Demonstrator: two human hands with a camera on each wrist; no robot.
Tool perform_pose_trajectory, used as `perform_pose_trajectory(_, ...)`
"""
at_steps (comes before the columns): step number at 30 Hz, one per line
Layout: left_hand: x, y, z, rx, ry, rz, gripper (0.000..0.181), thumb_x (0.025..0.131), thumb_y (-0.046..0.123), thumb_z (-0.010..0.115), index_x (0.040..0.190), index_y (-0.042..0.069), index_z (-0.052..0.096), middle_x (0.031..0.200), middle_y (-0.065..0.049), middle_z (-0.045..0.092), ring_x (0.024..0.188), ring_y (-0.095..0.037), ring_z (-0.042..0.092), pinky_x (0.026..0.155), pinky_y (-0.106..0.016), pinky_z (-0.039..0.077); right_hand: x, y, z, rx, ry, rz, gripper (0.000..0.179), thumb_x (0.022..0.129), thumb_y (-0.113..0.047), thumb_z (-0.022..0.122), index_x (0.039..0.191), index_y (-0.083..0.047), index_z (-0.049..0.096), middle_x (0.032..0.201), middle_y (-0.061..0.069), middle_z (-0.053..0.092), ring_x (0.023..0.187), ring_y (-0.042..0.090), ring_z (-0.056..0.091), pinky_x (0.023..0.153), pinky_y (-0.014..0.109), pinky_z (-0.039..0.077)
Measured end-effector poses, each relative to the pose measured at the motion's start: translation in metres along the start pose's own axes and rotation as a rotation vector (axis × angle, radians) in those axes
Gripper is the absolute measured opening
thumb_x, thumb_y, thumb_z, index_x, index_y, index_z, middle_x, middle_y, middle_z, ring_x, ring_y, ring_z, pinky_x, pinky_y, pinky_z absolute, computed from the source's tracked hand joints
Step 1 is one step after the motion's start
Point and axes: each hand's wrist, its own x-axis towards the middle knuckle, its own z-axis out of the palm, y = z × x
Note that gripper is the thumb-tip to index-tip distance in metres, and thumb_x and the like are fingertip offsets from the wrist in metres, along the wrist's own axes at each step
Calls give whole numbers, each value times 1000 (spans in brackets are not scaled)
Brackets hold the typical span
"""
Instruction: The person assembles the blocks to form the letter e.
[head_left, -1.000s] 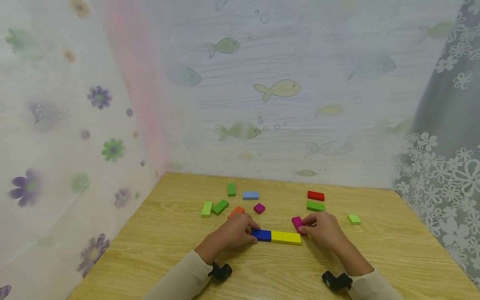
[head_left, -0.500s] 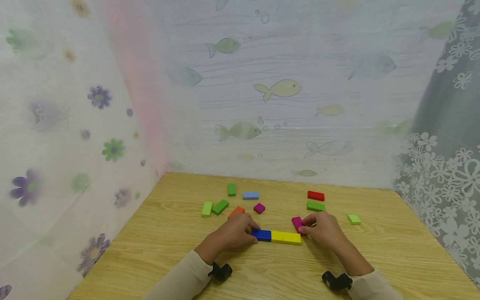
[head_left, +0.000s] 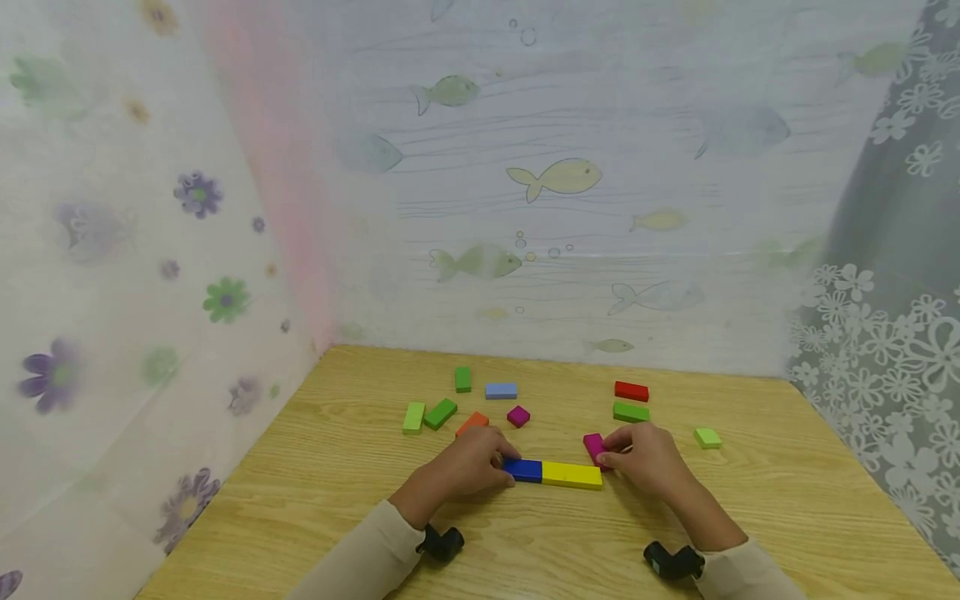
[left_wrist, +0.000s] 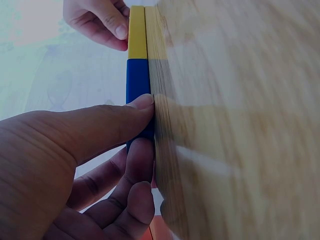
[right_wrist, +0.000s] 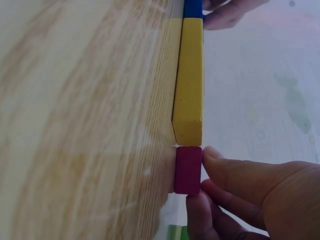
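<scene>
My left hand (head_left: 467, 467) pinches the left end of a dark blue block (head_left: 527, 472) between thumb and fingers. A longer yellow block (head_left: 572, 475) lies end to end with the blue one, forming a straight row on the table. My right hand (head_left: 651, 460) holds a magenta block (head_left: 593, 447) at the far right end of that row, thumb and fingertips on its sides. In the right wrist view the magenta block (right_wrist: 188, 170) stands close by the yellow block's end (right_wrist: 188, 132). The fingers of my right hand cover part of the magenta block.
Behind the left hand lie an orange block (head_left: 472, 424), a small magenta block (head_left: 518, 417), a light blue block (head_left: 501, 391) and several green ones (head_left: 441, 414). Towards the right are red (head_left: 632, 391), green (head_left: 632, 412) and lime (head_left: 707, 438) blocks. A patterned curtain (head_left: 562, 300) borders the table.
</scene>
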Motion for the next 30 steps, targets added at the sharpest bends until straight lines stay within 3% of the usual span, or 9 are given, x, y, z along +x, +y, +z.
perform_pose_trajectory(18, 0, -2, 0, 8, 14, 19, 34, 87, 18, 85, 120, 11, 78, 112, 2, 70, 86, 1, 64, 76, -17, 54, 0, 1, -1, 2, 3, -14, 20, 88, -22, 83, 103, -8, 81, 94, -2, 77, 88, 16, 67, 76, 35, 57)
perform_pose_trajectory(30, 1, -3, 2, -13, 1, -5, 34, 87, 18, 85, 121, 12, 78, 114, 3, 70, 89, 1, 65, 78, -17, 54, -2, 1, -3, -4, 18, -26, 24, 89, -25, 83, 105, -8, 79, 92, -4, 74, 86, 14, 65, 76, 35, 57)
